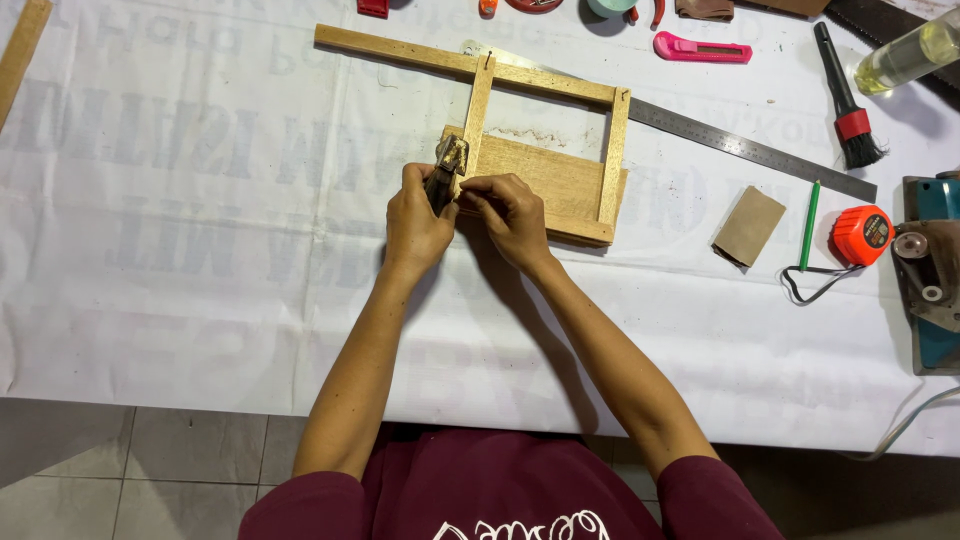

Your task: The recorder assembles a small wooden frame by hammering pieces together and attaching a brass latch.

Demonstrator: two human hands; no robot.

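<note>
Nearest us, both forearms reach out over the white printed table cover point(200, 300) and meet at the near-left corner of a small wooden frame point(545, 160). Our left hand point(415, 225) is curled tight around a dark metal hand tool point(446, 172), probably pliers or pincers, though we cannot tell for sure; its head points away from us and sits against the frame's left upright slat. The tool's long axis runs near to far, roughly along that slat. Our right hand point(510, 215) lies just beside the left, fingertips pinched narrow on the lower edge of the frame's board, touching the wood right next to the tool. Whether they pinch something small there is hidden. So the frame lies just beyond and to the right of both hands, the right hand being slightly nearer to its body.

Further right lie a brown sanding scrap point(748, 226), a green pencil point(809, 224) and an orange tape measure point(861, 235). Beyond the frame a steel ruler point(740, 145) slants; a black brush point(848, 105) and pink utility knife point(700, 48) lie farther off.
</note>
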